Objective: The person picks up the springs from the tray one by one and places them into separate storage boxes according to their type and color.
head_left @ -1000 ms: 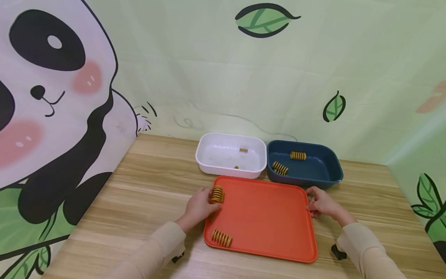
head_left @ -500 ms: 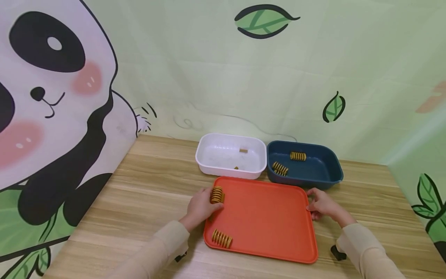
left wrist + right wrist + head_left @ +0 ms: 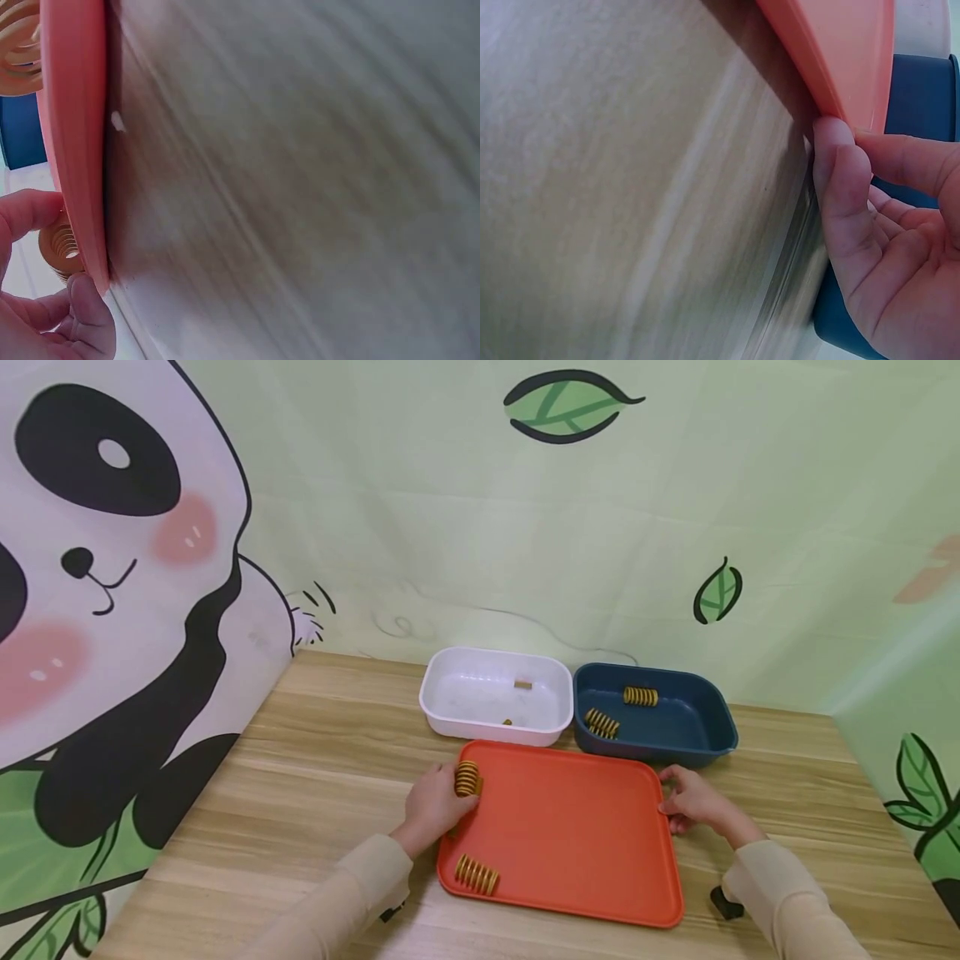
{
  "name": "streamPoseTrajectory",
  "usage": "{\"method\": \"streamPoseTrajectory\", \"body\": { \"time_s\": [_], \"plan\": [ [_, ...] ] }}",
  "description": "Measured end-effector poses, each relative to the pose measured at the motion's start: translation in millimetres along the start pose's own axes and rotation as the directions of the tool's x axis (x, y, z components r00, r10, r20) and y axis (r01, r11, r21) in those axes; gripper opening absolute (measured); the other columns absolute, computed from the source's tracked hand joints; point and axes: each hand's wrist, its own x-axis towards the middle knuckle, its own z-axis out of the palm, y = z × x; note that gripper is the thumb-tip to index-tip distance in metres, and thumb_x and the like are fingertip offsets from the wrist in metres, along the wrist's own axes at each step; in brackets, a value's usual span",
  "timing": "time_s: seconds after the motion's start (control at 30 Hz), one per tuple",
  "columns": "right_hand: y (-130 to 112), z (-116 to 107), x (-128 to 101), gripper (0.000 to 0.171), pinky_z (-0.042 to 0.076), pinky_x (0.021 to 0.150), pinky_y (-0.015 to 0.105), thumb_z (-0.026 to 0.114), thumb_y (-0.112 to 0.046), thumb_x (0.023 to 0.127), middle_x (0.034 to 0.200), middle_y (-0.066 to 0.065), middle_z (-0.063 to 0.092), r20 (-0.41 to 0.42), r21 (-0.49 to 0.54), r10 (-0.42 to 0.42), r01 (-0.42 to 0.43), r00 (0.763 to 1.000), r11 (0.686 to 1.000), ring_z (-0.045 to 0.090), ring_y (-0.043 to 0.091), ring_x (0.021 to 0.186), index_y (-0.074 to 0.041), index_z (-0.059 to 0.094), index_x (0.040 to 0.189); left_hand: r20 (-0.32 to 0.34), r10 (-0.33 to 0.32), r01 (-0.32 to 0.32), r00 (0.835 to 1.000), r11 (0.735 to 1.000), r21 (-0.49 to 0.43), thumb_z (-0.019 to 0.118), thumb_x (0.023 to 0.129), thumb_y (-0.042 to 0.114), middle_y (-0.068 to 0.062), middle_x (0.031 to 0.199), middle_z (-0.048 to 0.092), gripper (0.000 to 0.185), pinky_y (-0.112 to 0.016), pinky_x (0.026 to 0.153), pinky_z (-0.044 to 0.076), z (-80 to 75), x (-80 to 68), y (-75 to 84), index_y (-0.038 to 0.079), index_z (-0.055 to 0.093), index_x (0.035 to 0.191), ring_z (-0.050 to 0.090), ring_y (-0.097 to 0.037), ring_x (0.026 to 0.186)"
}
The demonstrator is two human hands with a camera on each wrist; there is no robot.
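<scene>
An orange tray (image 3: 570,835) lies on the wooden table in front of me. My left hand (image 3: 450,797) is at the tray's left rim, fingers curled round an upright yellow spring (image 3: 467,778). The left wrist view shows that spring (image 3: 61,247) behind the tray's rim (image 3: 75,135), between finger and thumb (image 3: 90,319). A second yellow spring (image 3: 477,872) lies in the tray's near left corner. My right hand (image 3: 670,800) pinches the tray's right rim. In the right wrist view its thumb (image 3: 838,172) sits against the rim (image 3: 832,60).
Behind the tray stand a white bin (image 3: 442,702) with two small pieces inside and a dark blue bin (image 3: 705,727) holding two yellow springs (image 3: 602,722). Printed walls close off the back and both sides. Bare wood (image 3: 322,760) lies left of the tray.
</scene>
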Motion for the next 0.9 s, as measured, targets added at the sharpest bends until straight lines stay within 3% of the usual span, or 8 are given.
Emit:
{"method": "streamPoseTrajectory", "body": {
  "time_s": [0.1,0.37,0.73,0.9],
  "plan": [
    [0.2,-0.2,0.3,0.046,0.046,0.043,0.025,0.052,0.002,0.078,0.055,0.004,0.053,0.011,-0.005,-0.003,0.003,1.0,1.0,0.052,0.009,0.041,0.009,0.026,0.115,-0.001,-0.004,0.004,1.0,1.0,0.021,0.069,0.068,0.031,-0.005,0.083,0.051,0.044,-0.031,0.055,0.042,-0.5,-0.7,2.1,0.005,0.057,0.101,0.049,-0.018,0.067],
    [-0.9,0.0,-0.3,0.044,0.047,0.043,0.025,0.052,0.002,0.079,0.052,0.004,0.053,0.005,-0.014,0.01,-0.01,1.0,1.0,0.052,0.009,0.04,0.009,0.028,0.115,0.022,-0.008,0.008,1.0,0.999,0.04,0.068,0.067,0.021,-0.006,0.098,0.054,0.045,-0.035,0.06,0.044,-0.8,-1.0,7.0,0.011,0.058,0.11,0.054,-0.02,0.077],
    [-2.7,-0.3,-1.9,0.044,0.047,0.043,0.026,0.052,0.002,0.079,0.053,0.004,0.053,0.01,-0.001,0.015,-0.015,1.0,1.0,0.052,0.009,0.04,0.01,0.028,0.115,0.014,0.046,-0.047,0.999,0.998,0.044,0.071,0.07,0.021,-0.008,0.099,0.057,0.038,-0.038,0.066,0.047,-0.8,-0.5,6.8,0.009,0.059,0.105,0.056,-0.023,0.082],
    [-2.3,-0.4,-1.0,0.043,0.047,0.043,0.026,0.052,0.002,0.079,0.053,0.004,0.053,0.01,-0.011,0.019,-0.019,1.0,1.0,0.053,0.009,0.041,0.009,0.028,0.114,0.0,0.105,-0.105,0.994,0.993,0.056,0.07,0.071,0.02,-0.008,0.096,0.058,0.034,-0.037,0.069,0.047,-1.5,-0.3,4.2,0.007,0.06,0.101,0.056,-0.023,0.082]
  ]
}}
